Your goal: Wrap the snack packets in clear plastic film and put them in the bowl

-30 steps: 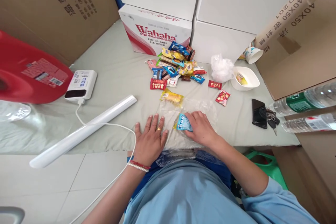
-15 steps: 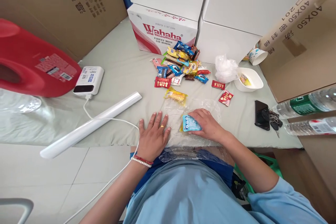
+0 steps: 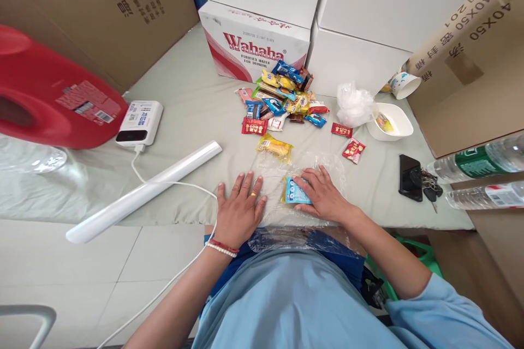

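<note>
A clear plastic bag (image 3: 303,166) lies flat on the grey-green sheet in front of me. My left hand (image 3: 240,210) rests palm down, fingers spread, on the bag's left edge. My right hand (image 3: 323,195) lies on the bag with its fingers against a blue snack packet (image 3: 293,191), which seems to be inside the bag. A yellow packet (image 3: 275,148) lies just beyond the bag. Further back is a pile of several wrapped snacks (image 3: 280,99).
Two red packets (image 3: 347,140), a crumpled bag (image 3: 352,103), a white bowl (image 3: 391,121), phone and keys (image 3: 414,183) lie right. Water bottles (image 3: 478,174) lie far right. A white tube (image 3: 143,192), power bank (image 3: 138,122) and red container (image 3: 49,98) are left; boxes (image 3: 256,46) stand behind.
My right hand has flattened its fingers over the blue packet on the bag. My left hand stays planted on the bag's left edge. The view shifted slightly.
</note>
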Action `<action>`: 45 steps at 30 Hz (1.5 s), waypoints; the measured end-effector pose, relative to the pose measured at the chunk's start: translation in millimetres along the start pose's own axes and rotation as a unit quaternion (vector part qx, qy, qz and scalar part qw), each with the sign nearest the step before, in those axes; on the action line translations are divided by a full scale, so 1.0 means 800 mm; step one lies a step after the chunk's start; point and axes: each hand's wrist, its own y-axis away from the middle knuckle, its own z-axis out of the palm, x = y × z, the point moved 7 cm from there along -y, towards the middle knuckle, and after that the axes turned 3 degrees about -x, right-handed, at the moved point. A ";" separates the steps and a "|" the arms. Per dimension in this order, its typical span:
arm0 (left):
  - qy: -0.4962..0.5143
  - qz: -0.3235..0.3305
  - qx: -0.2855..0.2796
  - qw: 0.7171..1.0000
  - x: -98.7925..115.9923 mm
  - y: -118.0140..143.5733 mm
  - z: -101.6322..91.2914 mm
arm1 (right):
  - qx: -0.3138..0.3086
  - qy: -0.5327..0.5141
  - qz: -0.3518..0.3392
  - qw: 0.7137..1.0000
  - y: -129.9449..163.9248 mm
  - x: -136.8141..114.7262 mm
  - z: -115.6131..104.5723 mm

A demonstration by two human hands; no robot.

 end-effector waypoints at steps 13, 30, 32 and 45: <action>0.118 0.294 -0.044 0.947 -0.009 0.061 -0.044 | -0.008 -0.244 -0.046 0.969 0.086 -0.029 -0.094; 0.275 0.037 0.023 0.960 -0.044 -0.033 -0.032 | 0.016 -0.291 0.174 0.941 0.055 0.073 -0.084; 0.257 -0.004 0.031 0.966 -0.047 -0.043 -0.019 | -0.011 -0.312 0.239 0.919 0.049 0.093 -0.062; 0.167 0.143 0.232 0.948 0.056 0.002 -0.097 | -0.052 -0.021 0.293 0.954 0.009 0.133 -0.078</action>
